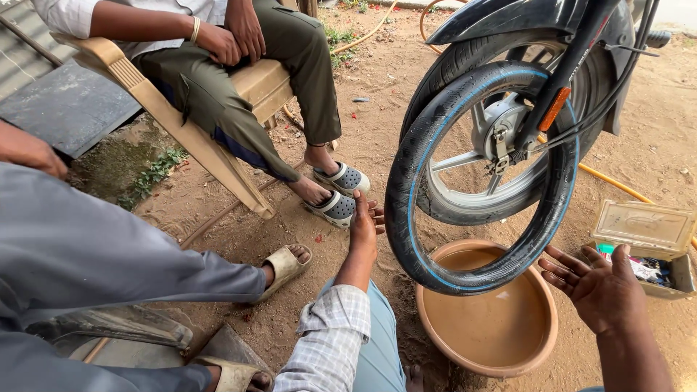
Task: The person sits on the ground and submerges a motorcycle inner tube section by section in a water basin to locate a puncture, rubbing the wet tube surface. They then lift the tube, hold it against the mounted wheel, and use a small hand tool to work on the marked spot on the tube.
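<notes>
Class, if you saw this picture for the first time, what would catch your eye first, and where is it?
A black inner tube with a blue stripe stands in the centre, between the left hand and the open right hand. Under it sits a basin of brown water, with a motorbike wheel behind.

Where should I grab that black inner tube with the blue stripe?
Take the inner tube on its outer left curve with the left hand and its lower right arc with the right hand. Those parts are bare; the top is crowded by the motorcycle wheel.
</notes>
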